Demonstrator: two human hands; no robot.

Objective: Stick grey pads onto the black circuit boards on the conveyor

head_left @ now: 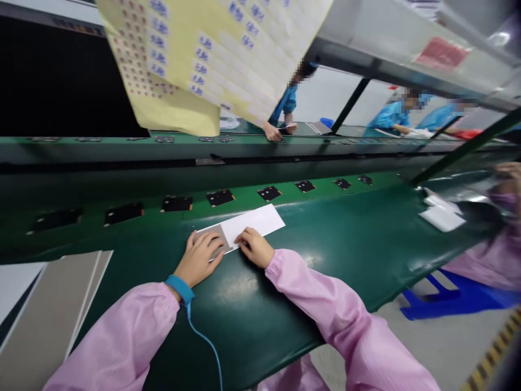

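A flat panel, grey at its left end and white along the rest [256, 222], lies on the dark green bench mat [345, 244]. My left hand [199, 258] rests on the grey end, fingers spread flat. My right hand [254, 247] presses on the panel where grey meets white, fingers curled and pinched at the seam; whether it holds anything there is too small to tell. Both arms wear pink sleeves. A blue wrist strap [180, 288] with a blue cord sits on my left wrist.
Small black parts [220, 197] ride in a row on the green conveyor belt behind the panel. Yellow label sheets [211, 49] hang overhead. Grey boards [52, 309] are stacked at lower left. A pink-sleeved co-worker [500, 239] with white sheets [442, 214] sits right; blue-clad people work across the line.
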